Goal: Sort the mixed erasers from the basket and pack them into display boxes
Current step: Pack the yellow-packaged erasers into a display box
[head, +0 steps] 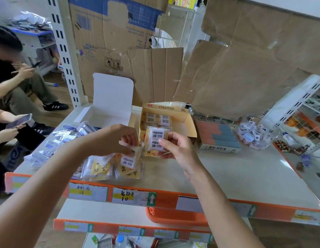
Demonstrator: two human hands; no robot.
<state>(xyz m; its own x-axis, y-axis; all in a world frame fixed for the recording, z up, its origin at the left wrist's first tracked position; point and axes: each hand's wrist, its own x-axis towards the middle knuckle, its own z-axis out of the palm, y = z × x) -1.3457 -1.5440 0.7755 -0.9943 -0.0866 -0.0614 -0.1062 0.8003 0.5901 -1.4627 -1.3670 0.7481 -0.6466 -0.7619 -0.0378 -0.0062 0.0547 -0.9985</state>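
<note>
My right hand [175, 146] grips a small stack of wrapped white 2B erasers [155, 138] just in front of the open yellow display box [188, 122], which holds several of the same erasers at its back left. My left hand [119, 140] pinches another wrapped eraser [127, 161] by its clear wrapper above a pile of yellow-and-white wrapped erasers [105, 169] on the shelf. An open white display box [109, 115] stands at the back left. Blue-wrapped erasers [59, 140] lie spread along the left.
A box of orange-and-blue erasers [218, 136] sits right of the yellow box, with a clear bag of small white erasers [254, 135] beyond it. An orange basket [173, 217] sits on the shelf below. Cardboard sheets stand behind. People sit at the left.
</note>
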